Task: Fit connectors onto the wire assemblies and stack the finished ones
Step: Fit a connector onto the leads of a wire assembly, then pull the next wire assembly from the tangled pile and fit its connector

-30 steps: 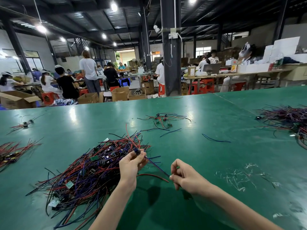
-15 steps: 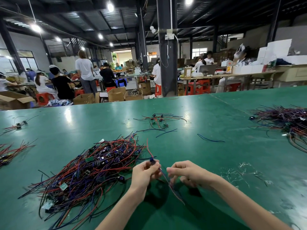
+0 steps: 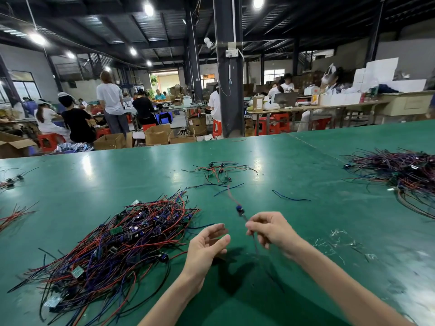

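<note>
A green bench is seen, with wires spread across it. At its left edge a dark bunch is laid farther off and a red bunch nearer. Right of these, a large pile of red, blue and black wires, with small parts tangled in it, is heaped at the near left.

Just beside the pile's right edge, the left hand is raised over the bench, palm turned to the right. Its fingers are loosely bent and spread, and nothing is held in them. Close by, but apart from it, the right hand is held up, and its fingers are pinched on a wire assembly.

The assembly is held above the bench. Its blue connector is seen just above the right hand, a reddish lead is run up and away from it, and dark leads are hung below the hand. It is blurred, so finer detail cannot be told.

Beyond the hands, at mid-bench, a small cluster of assemblies is laid out. Right of that, a loose blue wire is laid alone. Pale scraps are scattered near the right forearm. At the far right a second pile is heaped.
</note>
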{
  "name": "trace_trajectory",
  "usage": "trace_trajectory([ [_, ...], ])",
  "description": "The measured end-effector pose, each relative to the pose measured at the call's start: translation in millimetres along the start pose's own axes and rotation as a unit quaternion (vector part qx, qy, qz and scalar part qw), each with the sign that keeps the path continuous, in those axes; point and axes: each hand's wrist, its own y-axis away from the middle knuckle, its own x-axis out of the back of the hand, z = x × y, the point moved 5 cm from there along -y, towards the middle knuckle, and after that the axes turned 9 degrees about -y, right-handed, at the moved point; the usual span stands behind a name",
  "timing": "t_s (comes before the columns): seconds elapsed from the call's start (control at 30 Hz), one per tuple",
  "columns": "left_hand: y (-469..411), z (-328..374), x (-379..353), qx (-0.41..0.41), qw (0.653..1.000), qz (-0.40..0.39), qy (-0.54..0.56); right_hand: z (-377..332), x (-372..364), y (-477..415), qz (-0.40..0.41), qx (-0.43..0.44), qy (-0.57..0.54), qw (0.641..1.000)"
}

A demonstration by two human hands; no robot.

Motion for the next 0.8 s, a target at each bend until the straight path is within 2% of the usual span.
trace_trajectory([
  [0.1,-1,-2,3,0.001,1.000,-0.001,0.001,-4,42,-9,0.088,-0.022,0.026,0.996],
  [0.23,2,0,3,-0.010,1.000,0.019,-0.021,15,89,-14,0.140,-0.138,0.128,0.972],
  [0.3,7,8,7,-0.081,0.989,0.055,-0.107,23,102,-14,0.150,-0.181,0.191,0.953],
  [0.33,9,15,9,-0.145,0.969,0.078,-0.185,25,106,-15,0.150,-0.191,0.209,0.947],
  [0.4,18,32,10,-0.291,0.885,0.111,-0.346,27,111,-16,0.150,-0.193,0.238,0.940],
  [0.47,23,43,12,-0.360,0.819,0.134,-0.425,25,115,-16,0.156,-0.187,0.282,0.928],
  [0.6,24,60,28,-0.383,0.752,0.216,-0.492,19,112,-16,0.154,-0.181,0.376,0.896],
  [0.7,19,64,44,-0.340,0.719,0.286,-0.535,17,109,-17,0.139,-0.169,0.420,0.881],
  [0.8,15,60,54,-0.285,0.698,0.321,-0.573,13,103,-18,0.142,-0.115,0.448,0.875],
])
